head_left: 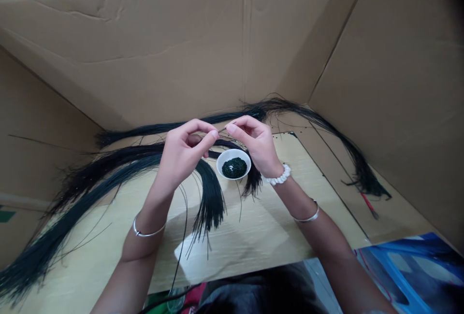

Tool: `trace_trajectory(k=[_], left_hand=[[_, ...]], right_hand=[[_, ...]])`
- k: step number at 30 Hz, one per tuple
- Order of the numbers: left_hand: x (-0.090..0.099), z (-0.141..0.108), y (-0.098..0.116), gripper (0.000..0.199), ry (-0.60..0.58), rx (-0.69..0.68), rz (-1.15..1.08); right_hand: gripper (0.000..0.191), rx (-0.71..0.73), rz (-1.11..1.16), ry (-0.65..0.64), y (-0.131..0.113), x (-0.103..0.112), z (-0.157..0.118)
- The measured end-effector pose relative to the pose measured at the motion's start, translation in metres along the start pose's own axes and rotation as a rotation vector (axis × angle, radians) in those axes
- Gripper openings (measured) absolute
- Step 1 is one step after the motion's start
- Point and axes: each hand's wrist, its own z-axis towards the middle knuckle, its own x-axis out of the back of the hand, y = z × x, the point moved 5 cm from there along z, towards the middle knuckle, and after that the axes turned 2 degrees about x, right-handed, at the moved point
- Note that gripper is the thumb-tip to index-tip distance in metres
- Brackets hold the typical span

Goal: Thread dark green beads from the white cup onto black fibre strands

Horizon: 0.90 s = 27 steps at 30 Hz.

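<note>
My left hand (181, 152) and my right hand (252, 142) hang above a small white bowl (234, 152) of dark green beads (234, 167). Fingers curled, each hand pinches a thin black strand (224, 129) between thumb and fingertip, and the strand spans the small gap between them. Long bundles of fine black fibres (210, 198) drape around the bowl and across the board, some passing beneath my hands. A white bead bracelet (277, 175) circles my right wrist, and each forearm wears a silver bangle (148, 232).
A pale wooden board (253, 227) lies inside a tall cardboard enclosure (126, 38). A red stick (369, 206) rests among the strands at right. A blue printed sheet (413, 275) sits at the front right, and dark clothing (261, 290) fills the bottom edge.
</note>
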Motion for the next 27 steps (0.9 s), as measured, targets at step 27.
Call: trace_trajectory(k=[27], left_hand=[[0.007, 0.021, -0.022, 0.017, -0.065, 0.197, -0.379]], right_hand=[[0.018, -0.24, -1.37, -0.604, 0.104, 0.007, -0.012]])
